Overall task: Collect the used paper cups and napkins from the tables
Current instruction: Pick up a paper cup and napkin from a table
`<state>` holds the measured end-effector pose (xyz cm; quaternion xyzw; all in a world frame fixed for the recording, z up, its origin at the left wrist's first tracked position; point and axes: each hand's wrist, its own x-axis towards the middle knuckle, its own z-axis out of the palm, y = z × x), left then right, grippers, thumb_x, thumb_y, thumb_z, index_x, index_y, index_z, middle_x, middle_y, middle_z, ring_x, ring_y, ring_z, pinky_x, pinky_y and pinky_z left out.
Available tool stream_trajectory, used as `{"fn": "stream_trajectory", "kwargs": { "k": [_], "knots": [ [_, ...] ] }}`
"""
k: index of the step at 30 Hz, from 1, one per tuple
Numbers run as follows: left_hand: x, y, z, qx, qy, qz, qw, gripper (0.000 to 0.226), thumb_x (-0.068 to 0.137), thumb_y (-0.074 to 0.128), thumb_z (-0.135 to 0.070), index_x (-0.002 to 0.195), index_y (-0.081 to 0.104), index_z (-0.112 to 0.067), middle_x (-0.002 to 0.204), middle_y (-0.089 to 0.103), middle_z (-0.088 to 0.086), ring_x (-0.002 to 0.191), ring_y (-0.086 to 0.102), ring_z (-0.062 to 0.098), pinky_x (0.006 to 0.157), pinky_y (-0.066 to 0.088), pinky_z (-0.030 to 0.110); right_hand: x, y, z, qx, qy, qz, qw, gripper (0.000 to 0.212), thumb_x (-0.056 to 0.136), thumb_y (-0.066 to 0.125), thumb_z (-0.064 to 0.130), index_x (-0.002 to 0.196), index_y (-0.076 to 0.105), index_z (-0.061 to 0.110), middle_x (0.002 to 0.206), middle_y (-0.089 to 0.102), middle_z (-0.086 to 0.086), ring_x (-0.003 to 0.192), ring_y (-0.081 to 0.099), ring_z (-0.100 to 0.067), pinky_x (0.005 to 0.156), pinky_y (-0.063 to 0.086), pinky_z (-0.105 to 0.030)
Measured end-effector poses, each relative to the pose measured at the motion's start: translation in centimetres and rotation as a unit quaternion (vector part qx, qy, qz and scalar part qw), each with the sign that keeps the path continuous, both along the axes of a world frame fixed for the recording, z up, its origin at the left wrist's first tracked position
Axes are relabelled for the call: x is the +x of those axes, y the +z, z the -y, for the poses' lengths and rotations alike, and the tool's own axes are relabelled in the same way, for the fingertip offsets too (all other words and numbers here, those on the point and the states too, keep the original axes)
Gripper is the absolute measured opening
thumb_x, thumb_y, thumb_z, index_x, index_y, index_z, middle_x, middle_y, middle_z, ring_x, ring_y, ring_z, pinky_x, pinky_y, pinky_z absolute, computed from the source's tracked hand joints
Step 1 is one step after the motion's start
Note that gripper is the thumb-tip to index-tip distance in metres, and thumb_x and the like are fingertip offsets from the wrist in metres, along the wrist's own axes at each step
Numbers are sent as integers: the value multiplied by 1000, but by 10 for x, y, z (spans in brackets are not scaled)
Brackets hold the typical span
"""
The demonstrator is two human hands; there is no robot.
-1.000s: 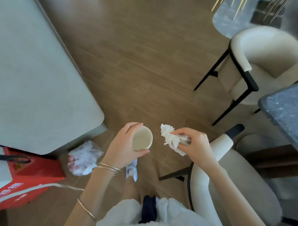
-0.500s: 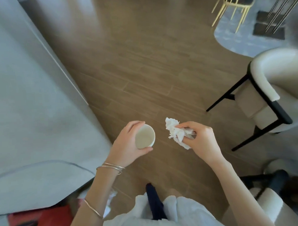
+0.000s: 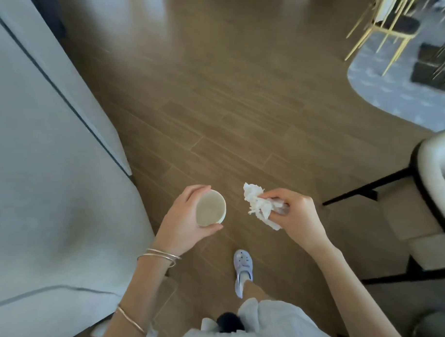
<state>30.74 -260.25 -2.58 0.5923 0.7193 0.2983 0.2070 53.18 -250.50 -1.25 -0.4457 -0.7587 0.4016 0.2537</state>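
My left hand (image 3: 183,220) curls thumb and fingers round one white paper cup (image 3: 211,211), upright, its inside pale and bare. My right hand (image 3: 296,216) pinches one crumpled white napkin (image 3: 259,205) in its fingertips. I carry both above the wooden floor (image 3: 214,105).

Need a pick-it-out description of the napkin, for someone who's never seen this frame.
Start at the brown wood floor between the grey table and the cream chair. Two hands hang over it; look at the right hand. The napkin is the crumpled white wad it pinches, unlike the smooth round paper cup in the left hand.
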Motion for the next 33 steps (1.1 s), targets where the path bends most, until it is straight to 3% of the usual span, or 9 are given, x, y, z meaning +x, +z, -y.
{"fn": "stream_trajectory", "kwargs": {
  "k": [4, 8, 14, 19, 25, 29, 33],
  "knots": [
    [-14, 9, -75, 7, 32, -5, 999, 82, 62, 82, -39, 132, 43, -24, 130, 40, -15, 115, 44, 6, 93, 39, 23, -21, 13, -89, 9, 27, 2, 1000, 26, 68, 80, 15, 87, 70, 29, 78, 68, 15, 68, 57, -5, 59, 45, -26],
    [-29, 13, -137, 22, 60, -5, 998, 82, 61, 83, -39, 131, 44, -24, 123, 37, -21, 111, 42, 1, 93, 33, 15, -45, 20, -167, 9, 55, -6, 998, 29, 67, 80, 12, 87, 70, 29, 81, 68, 15, 68, 58, -7, 61, 46, -27],
    [-59, 3, -202, -4, 89, -5, 996, 84, 61, 81, -44, 132, 41, -28, 122, 32, -25, 109, 40, -1, 89, 38, 20, -87, 17, -244, 17, 103, -8, 994, 29, 67, 83, 17, 88, 69, 31, 82, 69, 17, 71, 59, 0, 60, 46, -15],
    [-104, -10, -252, -7, 113, 13, 994, 83, 60, 81, -45, 131, 41, -32, 121, 33, -28, 108, 39, -5, 89, 36, 17, -137, 0, -304, -9, 125, -1, 992, 29, 68, 82, 14, 90, 70, 28, 83, 70, 13, 74, 62, -2, 66, 51, -28],
    [-198, -13, -330, 4, 141, -5, 990, 85, 58, 83, -45, 131, 41, -30, 118, 32, -28, 102, 33, -12, 85, 31, 10, -234, 1, -390, 49, 155, -20, 986, 34, 64, 84, 11, 89, 69, 29, 82, 69, 18, 75, 63, -3, 65, 52, -30],
    [-266, -6, -384, 11, 160, -22, 987, 86, 58, 82, -47, 131, 40, -31, 120, 31, -28, 104, 35, -8, 86, 35, 16, -307, 8, -448, 80, 174, -26, 981, 32, 63, 85, 14, 90, 71, 22, 77, 65, 21, 72, 61, 0, 60, 48, -18],
    [-324, 2, -425, 13, 174, -31, 984, 86, 60, 80, -49, 133, 38, -32, 127, 37, -19, 108, 38, -2, 88, 42, 23, -371, 11, -496, 93, 188, -43, 977, 32, 63, 85, 14, 91, 71, 20, 80, 68, 15, 73, 63, -4, 61, 50, -19]
  ]
}}
